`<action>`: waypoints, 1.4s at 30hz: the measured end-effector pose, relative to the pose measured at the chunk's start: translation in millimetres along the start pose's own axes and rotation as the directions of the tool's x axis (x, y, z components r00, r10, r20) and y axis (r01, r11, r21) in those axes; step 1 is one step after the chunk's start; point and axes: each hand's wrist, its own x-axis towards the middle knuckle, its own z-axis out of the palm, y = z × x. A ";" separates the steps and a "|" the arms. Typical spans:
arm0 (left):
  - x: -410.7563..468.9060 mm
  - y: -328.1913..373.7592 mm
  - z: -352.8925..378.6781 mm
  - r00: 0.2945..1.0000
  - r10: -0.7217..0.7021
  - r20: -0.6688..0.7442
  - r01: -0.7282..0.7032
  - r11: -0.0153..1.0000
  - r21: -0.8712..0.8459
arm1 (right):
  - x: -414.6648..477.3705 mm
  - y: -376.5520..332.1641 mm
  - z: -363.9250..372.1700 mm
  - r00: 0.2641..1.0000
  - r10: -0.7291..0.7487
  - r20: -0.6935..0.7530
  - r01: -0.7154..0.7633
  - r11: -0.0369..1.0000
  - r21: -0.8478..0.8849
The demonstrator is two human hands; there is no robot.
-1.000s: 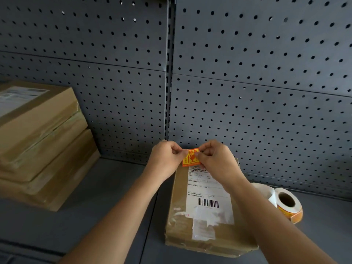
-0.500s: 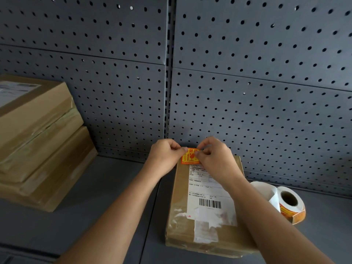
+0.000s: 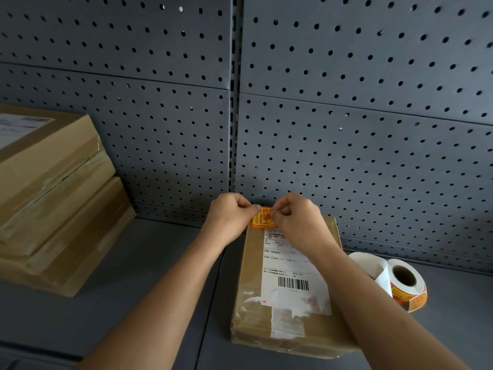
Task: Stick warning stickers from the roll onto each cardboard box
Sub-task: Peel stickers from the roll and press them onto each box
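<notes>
One orange-and-red warning sticker pinched between left hand and right hand — both grips clamped on its edges — over the far end of the cardboard box on the grey shelf. One white shipping label with a barcode on that box, small print unreadable. One sticker roll just right of the box; two more stacked boxes well to the left, against the pegboard.
</notes>
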 end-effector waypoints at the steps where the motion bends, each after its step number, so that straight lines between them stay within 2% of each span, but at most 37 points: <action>1: -0.4 0.5 0.3 1.000 0.006 -0.008 -0.005 1.000 0.011 | -0.3 -0.5 0.4 1.000 -0.005 -0.003 0.005 1.000 -0.012; 10: -3.5 -3.2 8.3 0.986 0.130 -0.108 -0.114 0.983 0.143 | -2.1 -2.2 8.2 0.992 -0.117 -0.050 0.107 0.979 -0.173; 16: -9.0 -8.4 13.8 0.976 0.125 -0.179 -0.107 0.989 0.105 | -6.5 -4.1 10.3 0.989 -0.137 -0.056 0.115 0.949 -0.293; 20: -13.7 -11.8 16.9 0.992 0.048 -0.119 -0.049 0.999 -0.009 | -13.0 -4.4 6.7 0.976 -0.184 -0.118 0.107 0.873 -0.475; 24: -14.2 -14.4 20.7 0.999 0.000 -0.035 -0.002 0.998 -0.068 | -10.6 1.1 6.1 0.978 -0.132 -0.159 0.035 0.863 -0.504; 27: -15.7 -13.5 22.4 1.000 -0.025 0.001 0.025 0.999 -0.040 | -7.2 4.0 10.7 0.989 -0.071 -0.128 -0.014 0.825 -0.565; 32: -16.1 -14.4 23.1 1.000 -0.020 -0.005 0.021 0.999 0.038 | -4.3 6.0 16.4 0.999 -0.030 -0.026 0.007 0.785 -0.619; 35: -16.7 -12.9 24.5 1.000 -0.003 -0.022 0.005 0.994 0.108 | -5.2 6.9 15.6 0.998 -0.051 -0.042 0.015 0.798 -0.602; 42: -18.8 -13.1 20.2 1.000 -0.006 0.031 0.003 0.995 0.098 | -3.5 9.6 14.4 0.997 -0.047 -0.061 0.005 0.830 -0.558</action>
